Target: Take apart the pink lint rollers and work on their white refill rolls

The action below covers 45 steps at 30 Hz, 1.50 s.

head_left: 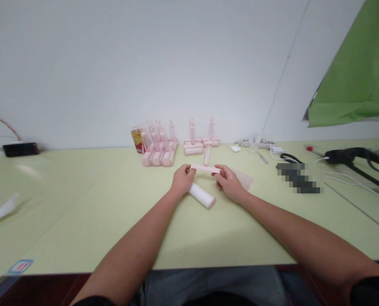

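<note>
Between my left hand (182, 178) and my right hand (229, 182) is a long, pale pink piece (205, 168), probably a lint roller cover. Each hand's fingers are closed on one end of it, and it lies nearly level. Below it a white sticky-paper roll (201, 195) lies slanted on the table, close to my left hand. A pink lint roller handle (208, 154) lies just beyond the held piece. Partly behind my right hand is a thin, clear pinkish sheet (245, 179).
Several pink lint rollers (156, 155) stand at the back left beside a yellow-labelled bottle (138, 139). More pink rollers (193, 149) are at the back centre. A utility knife (262, 158), cables and a black strap (349, 155) lie right. White tissue (4, 209) lies far left.
</note>
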Available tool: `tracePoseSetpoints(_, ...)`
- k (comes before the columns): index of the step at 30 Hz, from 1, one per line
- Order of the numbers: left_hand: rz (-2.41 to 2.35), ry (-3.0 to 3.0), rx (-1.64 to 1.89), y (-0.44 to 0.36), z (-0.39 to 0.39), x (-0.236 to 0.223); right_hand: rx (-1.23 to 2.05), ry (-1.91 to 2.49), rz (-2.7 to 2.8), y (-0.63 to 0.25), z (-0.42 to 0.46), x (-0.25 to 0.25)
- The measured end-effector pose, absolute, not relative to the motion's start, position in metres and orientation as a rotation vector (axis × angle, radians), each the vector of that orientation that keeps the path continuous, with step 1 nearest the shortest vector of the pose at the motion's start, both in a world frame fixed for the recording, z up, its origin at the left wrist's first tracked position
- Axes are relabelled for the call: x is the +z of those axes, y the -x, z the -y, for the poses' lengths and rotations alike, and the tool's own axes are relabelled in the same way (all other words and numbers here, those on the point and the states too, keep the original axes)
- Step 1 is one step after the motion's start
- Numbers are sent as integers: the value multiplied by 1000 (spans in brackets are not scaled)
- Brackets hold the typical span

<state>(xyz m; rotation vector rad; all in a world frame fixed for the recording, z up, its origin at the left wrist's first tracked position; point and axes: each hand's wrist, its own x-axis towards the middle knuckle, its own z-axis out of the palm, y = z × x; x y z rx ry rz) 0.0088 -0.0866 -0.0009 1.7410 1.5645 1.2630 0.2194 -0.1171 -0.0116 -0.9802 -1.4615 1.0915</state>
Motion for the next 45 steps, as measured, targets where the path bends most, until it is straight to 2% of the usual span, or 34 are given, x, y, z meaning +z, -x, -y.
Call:
tracePoseSetpoints(8, -1267, -1390, 1551, -17, 96, 17, 1262, 736, 1473, -213, 127, -9)
tracePoseSetpoints(15, -1040, -1319, 1464, -29, 109, 23, 1274, 659, 1575, -204, 147, -2)
tracePoseSetpoints(24, -891, -1232, 1400, -34, 118, 27, 835, 797, 1905, -211, 149, 2)
tracePoseSetpoints(30, -767, -1114, 1361, -21, 113, 43, 301, 894, 1817, -221, 141, 9)
tracePoseSetpoints(32, -712, -1066, 1326, -14, 111, 48, 225, 924, 1776, -224, 137, 9)
tracePoseSetpoints(38, -556, -927, 1229, 2, 109, 52, 594, 986, 1726, -226, 130, 5)
tracePoseSetpoints(45, -483, -982, 927, 0, 123, 58, 701, 913, 1726, -225, 130, 2)
